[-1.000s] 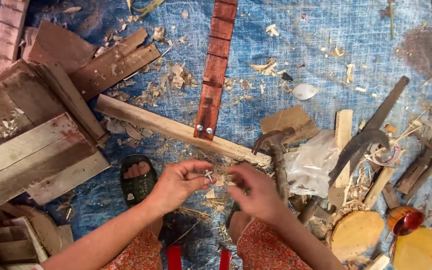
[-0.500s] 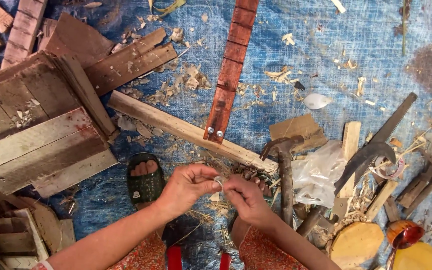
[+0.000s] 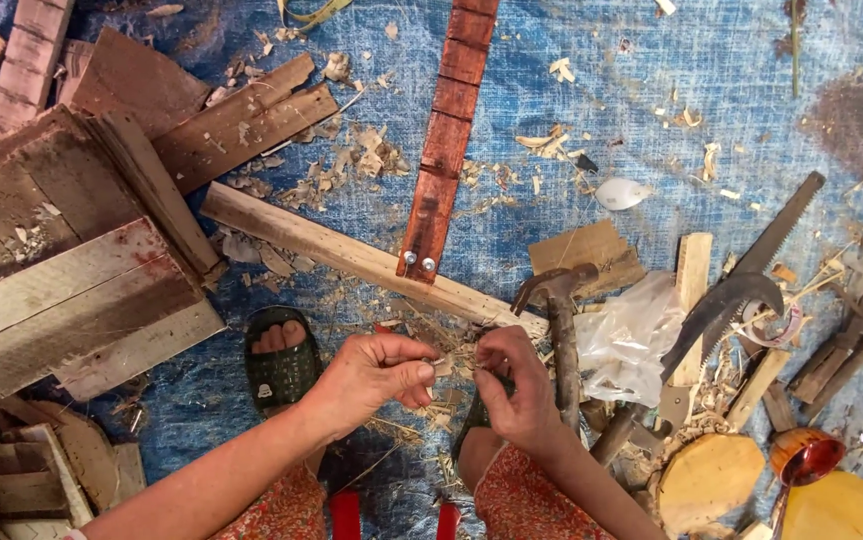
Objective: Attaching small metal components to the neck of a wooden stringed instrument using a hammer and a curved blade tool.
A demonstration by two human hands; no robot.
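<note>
Small piece: a tiny pale bit sits between the two hands, low in the middle, just above the blue tarp. It is too small to say what it is (a nail or a scrap of wire would fit the mess around it).

Left hand: the left hand has thumb and forefinger pinched together on that bit, the other fingers curled under.

Right hand: the right hand faces it, fingers bunched and touching the same spot; whether it truly clamps the piece I cannot tell, since the knuckles hide the tips.

Doing it well: my guess is that the pinch should stay close to the tips, hands braced near the knees, so the little thing does not drop into the shavings, where it would be hard to find.

Close by: a hammer lies just beside the right hand, head up and handle running down. A foot in a green sandal rests left of the left hand.

Farther out: a pale batten crosses above the hands, with a red slat fixed to it by two screws. A saw and a clear bag lie to the right, old boards to the left.
</note>
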